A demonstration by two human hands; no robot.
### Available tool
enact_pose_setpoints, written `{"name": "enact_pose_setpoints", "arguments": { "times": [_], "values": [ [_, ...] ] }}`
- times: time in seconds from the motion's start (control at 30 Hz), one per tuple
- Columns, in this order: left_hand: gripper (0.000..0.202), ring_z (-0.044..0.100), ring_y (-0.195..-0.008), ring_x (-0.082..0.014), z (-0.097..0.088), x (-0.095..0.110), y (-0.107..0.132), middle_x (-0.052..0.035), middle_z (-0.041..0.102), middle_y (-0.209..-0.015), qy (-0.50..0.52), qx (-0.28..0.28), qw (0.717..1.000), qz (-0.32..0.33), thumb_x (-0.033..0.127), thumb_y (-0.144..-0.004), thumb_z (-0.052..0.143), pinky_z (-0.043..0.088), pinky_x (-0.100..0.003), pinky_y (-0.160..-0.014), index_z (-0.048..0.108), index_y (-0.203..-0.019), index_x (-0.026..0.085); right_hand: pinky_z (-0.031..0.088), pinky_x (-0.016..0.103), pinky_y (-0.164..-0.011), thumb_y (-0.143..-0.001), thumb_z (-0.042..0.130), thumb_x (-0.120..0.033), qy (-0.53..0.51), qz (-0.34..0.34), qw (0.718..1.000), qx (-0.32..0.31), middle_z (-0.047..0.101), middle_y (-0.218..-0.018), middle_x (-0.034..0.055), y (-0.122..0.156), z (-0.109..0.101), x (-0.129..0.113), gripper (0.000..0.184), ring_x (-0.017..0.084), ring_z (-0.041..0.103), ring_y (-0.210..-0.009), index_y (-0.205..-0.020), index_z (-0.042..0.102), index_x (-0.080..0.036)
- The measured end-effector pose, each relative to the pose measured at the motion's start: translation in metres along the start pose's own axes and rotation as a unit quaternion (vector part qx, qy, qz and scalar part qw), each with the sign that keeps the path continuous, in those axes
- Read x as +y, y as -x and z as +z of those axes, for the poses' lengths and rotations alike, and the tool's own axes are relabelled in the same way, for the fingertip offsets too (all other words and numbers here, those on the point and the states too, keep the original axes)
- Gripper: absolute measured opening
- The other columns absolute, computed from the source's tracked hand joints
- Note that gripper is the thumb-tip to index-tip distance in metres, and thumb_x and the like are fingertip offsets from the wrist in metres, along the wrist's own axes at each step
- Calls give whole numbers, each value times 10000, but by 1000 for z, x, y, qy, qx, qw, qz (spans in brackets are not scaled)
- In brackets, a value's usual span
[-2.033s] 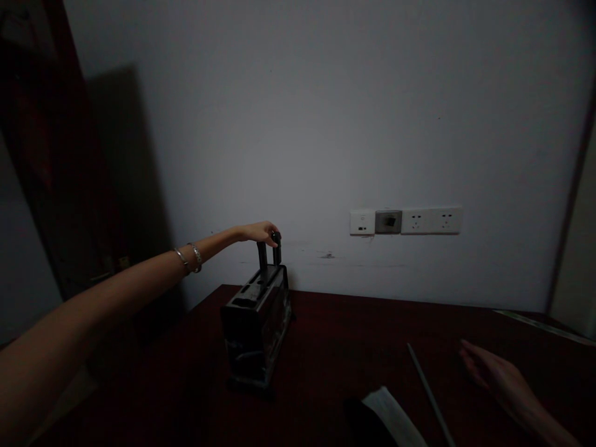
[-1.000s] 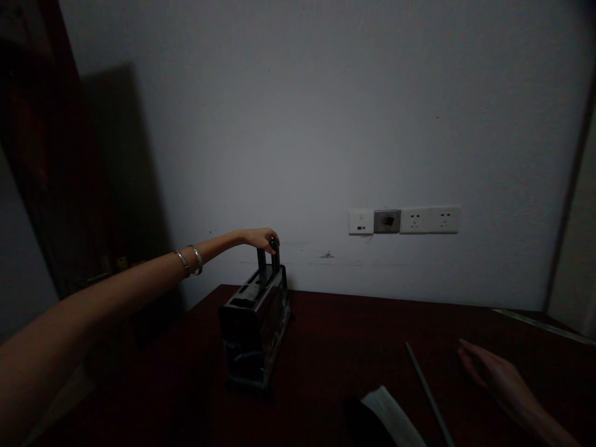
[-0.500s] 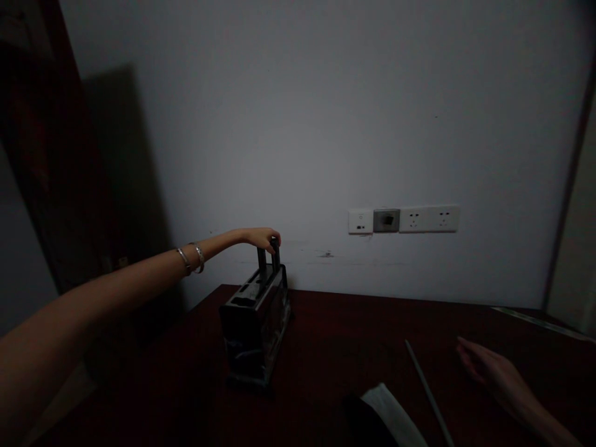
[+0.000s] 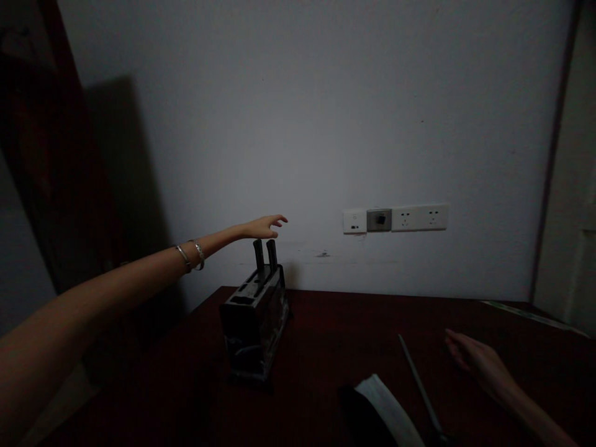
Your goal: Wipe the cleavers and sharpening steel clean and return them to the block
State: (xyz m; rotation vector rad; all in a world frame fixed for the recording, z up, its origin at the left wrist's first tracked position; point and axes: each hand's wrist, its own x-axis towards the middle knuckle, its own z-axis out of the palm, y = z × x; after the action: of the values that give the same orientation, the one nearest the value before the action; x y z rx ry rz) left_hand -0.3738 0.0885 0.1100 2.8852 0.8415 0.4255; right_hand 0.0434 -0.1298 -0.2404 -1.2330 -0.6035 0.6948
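A dark knife block (image 4: 255, 329) stands on the dark red table (image 4: 335, 347) near its far left corner. Two black knife handles (image 4: 264, 256) stick up from its far end. My left hand (image 4: 263, 227), with bangles on the wrist, hovers just above those handles, fingers stretched out and holding nothing. My right hand (image 4: 475, 360) rests flat on the table at the right, fingers apart. Beside it lies a long thin grey rod (image 4: 416, 385). A cleaver-like blade (image 4: 386, 413) with a pale face lies at the front edge.
A pale wall stands right behind the table, with a row of white sockets and a grey switch (image 4: 395, 219). A dark wooden door or cabinet (image 4: 41, 155) fills the left side. The room is dim.
My left hand has let go of the knife handle and lifted a little above it, fingers now spread. The handles sit lower in the block. My right hand stays on the table.
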Motion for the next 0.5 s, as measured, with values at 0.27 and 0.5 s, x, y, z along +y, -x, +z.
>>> {"name": "enact_pose_setpoints", "arguments": {
  "times": [0.27,0.5],
  "values": [
    [458,539,-1057,-147,27,84,-26,-98,597,-1129,-48,90,987,124,8,-643,408,382,-315,-953,532,-1076,93,311,202,-362,-494,723,-459,5,9,1000,-24,534,-480,0,2,1,-3,375,85,435,-410,-593,603,-118],
    [455,517,-1085,-194,84,146,-55,-129,562,-1186,-75,-3,994,75,45,-687,459,396,-295,-930,533,-1135,72,279,215,-356,-563,665,-486,42,-36,997,-46,487,-443,-18,2,2,1,360,84,396,-391,-563,566,-140]
  ]
}}
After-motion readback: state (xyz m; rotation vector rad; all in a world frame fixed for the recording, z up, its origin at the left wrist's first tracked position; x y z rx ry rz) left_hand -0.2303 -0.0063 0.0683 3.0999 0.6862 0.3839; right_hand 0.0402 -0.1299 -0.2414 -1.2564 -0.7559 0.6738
